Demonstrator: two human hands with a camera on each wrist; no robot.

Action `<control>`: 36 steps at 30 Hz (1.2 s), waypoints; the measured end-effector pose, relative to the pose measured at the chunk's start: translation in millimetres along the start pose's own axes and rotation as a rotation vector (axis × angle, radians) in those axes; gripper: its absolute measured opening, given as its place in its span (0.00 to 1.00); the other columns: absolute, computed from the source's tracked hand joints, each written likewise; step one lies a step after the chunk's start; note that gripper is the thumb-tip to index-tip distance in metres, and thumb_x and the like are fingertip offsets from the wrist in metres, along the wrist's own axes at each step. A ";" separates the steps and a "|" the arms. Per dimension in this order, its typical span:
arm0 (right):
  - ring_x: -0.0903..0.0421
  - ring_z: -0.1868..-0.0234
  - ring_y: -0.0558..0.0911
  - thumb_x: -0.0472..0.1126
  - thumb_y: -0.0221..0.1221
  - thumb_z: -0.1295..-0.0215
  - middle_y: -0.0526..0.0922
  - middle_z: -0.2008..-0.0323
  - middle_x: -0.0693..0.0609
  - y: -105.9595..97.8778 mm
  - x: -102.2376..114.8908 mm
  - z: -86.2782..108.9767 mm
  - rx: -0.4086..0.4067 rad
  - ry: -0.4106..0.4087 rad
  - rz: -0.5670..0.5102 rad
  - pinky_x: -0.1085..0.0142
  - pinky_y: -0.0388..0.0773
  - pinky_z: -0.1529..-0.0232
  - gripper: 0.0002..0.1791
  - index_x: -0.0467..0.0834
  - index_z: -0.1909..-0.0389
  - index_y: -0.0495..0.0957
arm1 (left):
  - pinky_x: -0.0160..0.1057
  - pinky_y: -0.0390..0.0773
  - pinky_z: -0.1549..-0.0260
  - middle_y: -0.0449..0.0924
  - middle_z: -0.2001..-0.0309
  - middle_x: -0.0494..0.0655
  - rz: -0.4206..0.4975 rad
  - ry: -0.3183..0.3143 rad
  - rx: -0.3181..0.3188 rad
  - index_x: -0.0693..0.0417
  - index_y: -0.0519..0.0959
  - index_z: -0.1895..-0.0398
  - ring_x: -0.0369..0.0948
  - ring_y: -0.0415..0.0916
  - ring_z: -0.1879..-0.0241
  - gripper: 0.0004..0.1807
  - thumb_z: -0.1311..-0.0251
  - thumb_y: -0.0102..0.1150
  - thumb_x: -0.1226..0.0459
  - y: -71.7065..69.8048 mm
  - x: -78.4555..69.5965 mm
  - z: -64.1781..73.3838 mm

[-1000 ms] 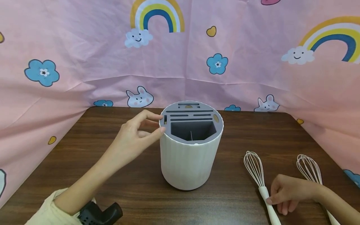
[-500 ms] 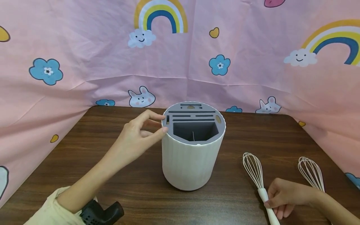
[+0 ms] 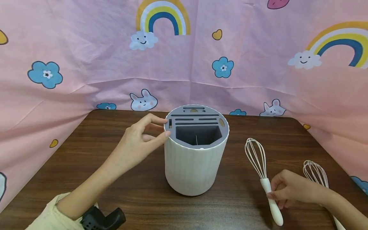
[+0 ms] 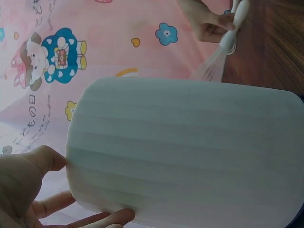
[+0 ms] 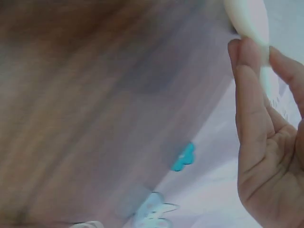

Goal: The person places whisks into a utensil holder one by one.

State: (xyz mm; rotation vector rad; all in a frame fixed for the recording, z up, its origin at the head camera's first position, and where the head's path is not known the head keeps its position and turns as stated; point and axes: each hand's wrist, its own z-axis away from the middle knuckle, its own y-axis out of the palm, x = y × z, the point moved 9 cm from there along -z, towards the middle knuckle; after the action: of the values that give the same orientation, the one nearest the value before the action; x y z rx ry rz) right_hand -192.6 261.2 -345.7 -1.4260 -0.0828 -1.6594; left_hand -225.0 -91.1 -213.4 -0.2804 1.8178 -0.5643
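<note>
A white ribbed utensil holder (image 3: 194, 172) with a grey slotted top (image 3: 201, 119) stands upright on the table. My left hand (image 3: 138, 135) rests its thumb and fingertips on the holder's left rim. From the left wrist view, fingers (image 4: 126, 216) touch its ribbed side (image 4: 185, 152). On the right, my right hand (image 3: 293, 190) pinches the handle of a white whisk (image 3: 271, 201) between thumb and fingers, its wire loops pointing away. In the right wrist view the whisk's handle (image 5: 249, 19) shows between the fingertips. The holder's large front compartment has a thin divider.
A second whisk (image 3: 316, 172) lies on the dark wooden table (image 3: 129, 191), partly hidden behind the right forearm. A pink patterned cloth (image 3: 115, 57) hangs behind and at the sides. A black device (image 3: 103, 218) is strapped near the left sleeve.
My right hand has taken the whisk's handle and lifted it slightly, moving it up and away from the front edge. The left hand keeps its place on the holder.
</note>
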 end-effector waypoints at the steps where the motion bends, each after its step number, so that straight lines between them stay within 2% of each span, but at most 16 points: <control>1: 0.56 0.80 0.81 0.37 0.57 0.38 0.81 0.80 0.50 -1.1 6.8 -1.6 -0.010 -0.017 0.006 0.60 0.77 0.80 0.09 0.36 0.74 0.76 | 0.46 0.72 0.65 0.74 0.49 0.40 0.000 0.001 0.000 0.40 0.71 0.49 0.37 0.81 0.65 0.22 0.44 0.57 0.45 -0.3 -0.1 0.2; 10: 0.57 0.79 0.81 0.35 0.59 0.40 0.82 0.79 0.53 -12.2 83.9 -9.0 -0.102 -0.192 0.102 0.60 0.78 0.76 0.06 0.36 0.74 0.77 | 0.44 0.71 0.67 0.75 0.49 0.44 0.004 0.004 -0.003 0.41 0.71 0.48 0.39 0.81 0.64 0.22 0.43 0.57 0.46 -3.0 -0.8 2.2; 13: 0.59 0.79 0.80 0.33 0.60 0.41 0.81 0.80 0.56 -16.2 115.9 -6.6 -0.128 -0.278 0.188 0.63 0.77 0.76 0.03 0.40 0.72 0.78 | 0.44 0.72 0.68 0.75 0.49 0.45 0.005 0.004 -0.005 0.41 0.71 0.48 0.38 0.81 0.63 0.22 0.43 0.57 0.46 -4.0 -1.0 2.4; 16: 0.62 0.79 0.79 0.36 0.61 0.42 0.80 0.81 0.59 -18.6 149.6 -4.3 -0.164 -0.328 0.311 0.66 0.75 0.76 0.02 0.45 0.71 0.79 | 0.44 0.72 0.67 0.75 0.49 0.45 0.005 0.007 -0.005 0.41 0.71 0.48 0.38 0.81 0.63 0.22 0.43 0.57 0.46 -4.9 -1.0 2.7; 21: 0.63 0.78 0.80 0.44 0.64 0.43 0.80 0.80 0.63 -17.6 202.3 -5.1 -0.217 -0.336 0.462 0.67 0.74 0.76 0.03 0.50 0.71 0.80 | 0.44 0.72 0.66 0.75 0.50 0.45 0.001 0.011 -0.008 0.41 0.71 0.48 0.38 0.81 0.64 0.21 0.43 0.57 0.46 -4.9 0.2 3.3; 25: 0.66 0.77 0.80 0.46 0.64 0.44 0.80 0.79 0.65 -15.4 236.0 -8.0 -0.232 -0.377 0.541 0.68 0.76 0.75 0.03 0.53 0.72 0.79 | 0.45 0.72 0.66 0.75 0.51 0.44 0.012 0.013 -0.001 0.41 0.71 0.49 0.37 0.81 0.64 0.21 0.43 0.57 0.46 -1.7 2.0 2.4; 31: 0.67 0.75 0.80 0.51 0.63 0.43 0.81 0.77 0.66 -13.7 273.4 -20.3 -0.191 -0.439 0.604 0.69 0.76 0.71 0.05 0.54 0.71 0.80 | 0.45 0.73 0.66 0.76 0.52 0.46 0.014 0.024 0.002 0.42 0.71 0.49 0.39 0.81 0.64 0.20 0.43 0.58 0.47 -0.5 3.0 1.2; 36: 0.68 0.75 0.81 0.47 0.64 0.45 0.81 0.77 0.66 -12.1 302.3 -35.4 -0.181 -0.457 0.687 0.70 0.76 0.71 0.04 0.52 0.72 0.81 | 0.44 0.73 0.67 0.76 0.52 0.46 0.010 0.031 0.006 0.42 0.71 0.49 0.40 0.81 0.64 0.20 0.43 0.57 0.47 -1.2 2.0 0.8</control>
State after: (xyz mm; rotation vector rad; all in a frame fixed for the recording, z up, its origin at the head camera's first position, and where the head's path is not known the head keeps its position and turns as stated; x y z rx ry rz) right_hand -199.7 72.9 -106.3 -1.7008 0.2797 -0.7842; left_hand -225.0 -93.2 -214.6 -0.2592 1.8464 -0.5705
